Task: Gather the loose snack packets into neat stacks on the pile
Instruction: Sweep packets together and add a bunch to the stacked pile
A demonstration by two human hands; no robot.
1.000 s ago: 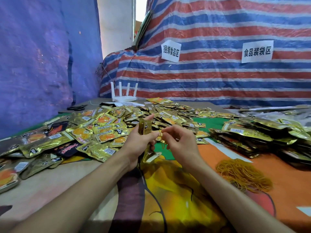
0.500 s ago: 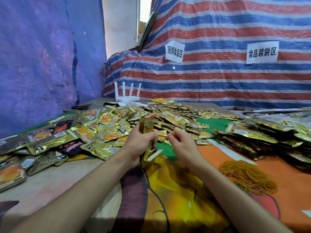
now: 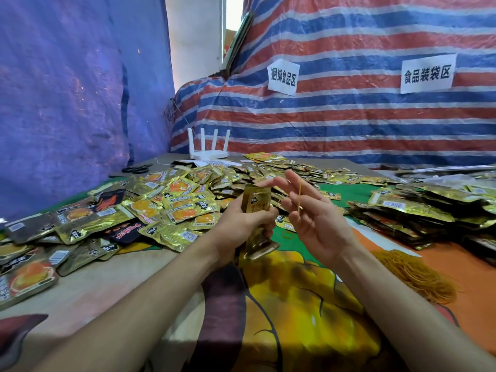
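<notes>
Snack-packet bundle [image 3: 255,204]: a small gold sheaf stands upright in the left hand [image 3: 239,226], whose fingers [image 3: 267,217] curl tightly round its middle, so that its top and bottom ends stick out above and below the fist. Just beside it the right hand [image 3: 319,224] is held palm-up with its fingers [image 3: 295,179] straight and spread wide. A thin yellow rubber band [image 3: 299,197] is stretched taut across them; it seems to be hooked over a fingertip and the thumb, though the view is too fine to be sure. Both hands hover above the desk [image 3: 112,285], near its middle.

Below the hands a single loose band [image 3: 288,234] lies on a green patch of the printed cloth [image 3: 295,304] that covers the desk. To the right, near the forearm, sits a tangled heap of bands [image 3: 418,277]. On the left and behind the hands the loose packets [image 3: 174,202] sprawl in a broad, overlapping pile, gold with orange pictures, some dark ones among them. On the right the stacked packets [image 3: 413,210] lie in flatter, layered rows.

At the far edge of the desk stand a white router [image 3: 208,150] with four antennas and, to its left, a pair of black scissors [image 3: 135,169]. A striped tarpaulin [image 3: 349,124] with two paper signs [image 3: 283,76] hangs behind, and a blue sheet [image 3: 67,89] hangs on the left.
</notes>
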